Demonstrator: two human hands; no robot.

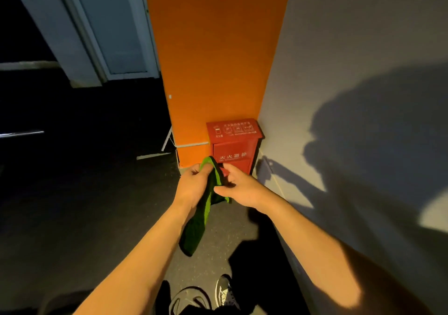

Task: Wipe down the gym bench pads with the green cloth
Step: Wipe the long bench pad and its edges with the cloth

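While gripping green cloth [206, 208], left hand [194, 183], right hand [238, 186]

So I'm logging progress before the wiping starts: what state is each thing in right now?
Cloth: held up in the air, hanging down loosely.
Left hand: grips the cloth's top.
Right hand: pinches the cloth's edge.
Red box: shut, standing in the corner.
Bench pads: none in view.

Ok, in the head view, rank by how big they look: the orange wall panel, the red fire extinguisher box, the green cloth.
1. Orange wall panel, by far.
2 and 3. Red fire extinguisher box and green cloth look alike; the cloth is nearer, so unranked.
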